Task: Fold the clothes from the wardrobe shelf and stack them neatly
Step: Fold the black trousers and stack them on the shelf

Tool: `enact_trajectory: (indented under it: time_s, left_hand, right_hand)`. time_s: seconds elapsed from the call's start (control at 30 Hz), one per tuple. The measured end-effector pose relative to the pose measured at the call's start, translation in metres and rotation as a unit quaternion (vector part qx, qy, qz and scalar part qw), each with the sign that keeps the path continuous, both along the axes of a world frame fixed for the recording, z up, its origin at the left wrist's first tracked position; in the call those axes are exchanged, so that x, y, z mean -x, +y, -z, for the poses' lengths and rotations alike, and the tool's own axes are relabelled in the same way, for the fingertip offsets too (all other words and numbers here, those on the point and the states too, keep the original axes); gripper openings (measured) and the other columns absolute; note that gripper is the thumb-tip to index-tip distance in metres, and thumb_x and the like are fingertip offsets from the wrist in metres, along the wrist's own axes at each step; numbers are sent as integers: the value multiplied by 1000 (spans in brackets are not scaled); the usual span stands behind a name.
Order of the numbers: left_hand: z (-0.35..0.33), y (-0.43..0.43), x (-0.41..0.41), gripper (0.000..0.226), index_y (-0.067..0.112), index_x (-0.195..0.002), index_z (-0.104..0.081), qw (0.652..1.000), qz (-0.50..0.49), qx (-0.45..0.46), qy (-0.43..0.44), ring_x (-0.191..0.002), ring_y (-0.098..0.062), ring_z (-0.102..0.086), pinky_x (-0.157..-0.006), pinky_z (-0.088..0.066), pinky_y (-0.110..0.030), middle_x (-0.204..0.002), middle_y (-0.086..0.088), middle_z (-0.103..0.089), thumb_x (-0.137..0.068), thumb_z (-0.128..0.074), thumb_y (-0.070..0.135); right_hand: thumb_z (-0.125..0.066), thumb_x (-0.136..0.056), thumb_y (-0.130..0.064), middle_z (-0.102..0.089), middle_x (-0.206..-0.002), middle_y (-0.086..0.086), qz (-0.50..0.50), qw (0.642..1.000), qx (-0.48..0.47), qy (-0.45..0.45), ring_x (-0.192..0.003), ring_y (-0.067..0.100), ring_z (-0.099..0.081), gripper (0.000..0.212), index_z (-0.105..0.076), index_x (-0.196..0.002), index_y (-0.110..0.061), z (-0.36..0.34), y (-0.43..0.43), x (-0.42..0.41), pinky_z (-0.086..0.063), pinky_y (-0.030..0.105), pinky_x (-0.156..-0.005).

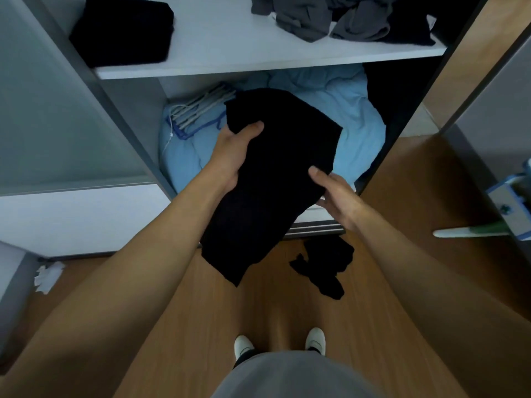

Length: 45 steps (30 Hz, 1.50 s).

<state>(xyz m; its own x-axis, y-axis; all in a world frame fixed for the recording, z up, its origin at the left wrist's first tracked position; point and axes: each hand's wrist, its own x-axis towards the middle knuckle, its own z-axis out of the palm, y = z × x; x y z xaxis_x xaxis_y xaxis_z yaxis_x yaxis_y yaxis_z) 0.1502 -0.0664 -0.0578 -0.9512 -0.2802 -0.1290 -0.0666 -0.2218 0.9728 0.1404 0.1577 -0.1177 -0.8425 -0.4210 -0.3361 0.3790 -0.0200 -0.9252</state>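
A black garment [267, 179] hangs partly folded in front of the open wardrobe, its lower end drooping toward the floor. My left hand [232, 153] grips its left edge, thumb on top. My right hand [334, 193] holds its right edge, thumb over the cloth and fingers beneath. On the white wardrobe shelf [230, 50] above, a folded black piece [123, 30] lies at the left. A loose heap of grey and dark clothes [330, 18] sits at the right.
Below the shelf lies light blue bedding [344, 110] with white hangers [198, 107] on it. A small black garment [324, 265] lies on the wooden floor near my white shoes [314, 340]. Crumpled white paper [47, 275] sits at the left. A wardrobe door [488, 104] stands at the right.
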Motion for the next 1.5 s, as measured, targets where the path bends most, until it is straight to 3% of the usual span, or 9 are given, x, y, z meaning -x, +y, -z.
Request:
enact_trajectory:
  time_s: [0.13, 0.33, 0.5, 0.6, 0.9, 1.03, 1.23, 1.4, 1.5]
  left_hand:
    - [-7, -16, -7, 20, 22, -107, -69, 999, -44, 16, 5, -93, -15, -74, -76, -59, -27, -96, 4, -78, -88, -71, 27]
    - [-6, -58, -22, 37, 17, -110, -70, 996, -87, -15, 15, -99, -20, -74, -78, -60, -31, -104, -3, -78, -83, -76, 42]
    - [34, -68, -48, 60, 21, -130, -65, 979, 84, -182, -39, -129, -21, -57, -103, -47, -36, -140, -7, -60, -95, -41, 64]
    - [58, -49, -65, 55, 26, -112, -76, 967, 132, -169, -138, -112, -17, -69, -87, -57, -30, -130, -5, -67, -81, -53, 67]
    - [47, -24, -45, 10, 21, -95, -81, 989, 89, -99, -64, -93, -23, -75, -75, -59, -29, -105, -10, -77, -88, -74, 23]
    - [40, -30, -44, 11, 20, -93, -79, 995, 53, -58, -58, -91, -23, -75, -72, -59, -28, -100, -9, -77, -83, -76, 20]
    - [36, -71, -55, 28, 24, -96, -67, 959, 108, 240, -108, -81, -8, -70, -65, -53, -15, -86, 3, -72, -82, -61, 0]
    - [40, -88, -59, 45, 29, -119, -48, 962, 46, 233, -137, -101, -7, -64, -66, -49, -7, -110, 5, -65, -86, -65, 5]
    - [47, -95, -63, 91, 25, -153, -16, 973, -30, 162, -164, -113, -15, -61, -84, -51, -17, -135, -1, -55, -85, -75, 17]
  right_hand:
    - [-73, -90, -23, -72, -111, -4, 36, 993, -62, 88, -104, 10, -68, 35, -65, -123, -14, 4, -36, -7, -51, 11, -79]
    - [-61, -96, -17, -74, -106, 11, 31, 998, 59, 20, -101, 24, -70, 27, -67, -118, -2, -24, -49, -6, -57, 31, -89]
    - [-59, -98, -21, -75, -108, 11, 63, 994, 87, -15, -101, 24, -71, 32, -66, -122, -1, -47, -53, -10, -58, 30, -84]
    - [-61, -96, -26, -67, -125, 18, 89, 990, 94, -56, -116, 31, -65, 43, -59, -132, -1, -56, -48, -10, -53, 37, -98]
    - [-63, -95, -38, -71, -122, 6, -19, 997, -61, -44, -114, 21, -67, 43, -63, -129, -12, -29, -8, -8, -51, 36, -102]
    - [-69, -87, -10, -72, -114, 7, -38, 989, -139, 26, -110, 23, -67, 39, -60, -125, -12, -8, -17, -18, -53, 36, -99]
    - [-63, -83, 2, -67, -105, -5, 8, 980, -164, 109, -98, 11, -67, 48, -55, -122, -24, -15, -46, -16, -57, 25, -86]
    - [-60, -83, 6, -61, -108, -9, 37, 974, -182, 129, -97, 4, -62, 60, -46, -135, -22, -15, -72, -18, -55, 15, -77]
    - [-58, -83, 9, -60, -119, 0, 69, 972, -190, 120, -108, 16, -61, 70, -38, -143, -22, -15, -89, -19, -55, 31, -94]
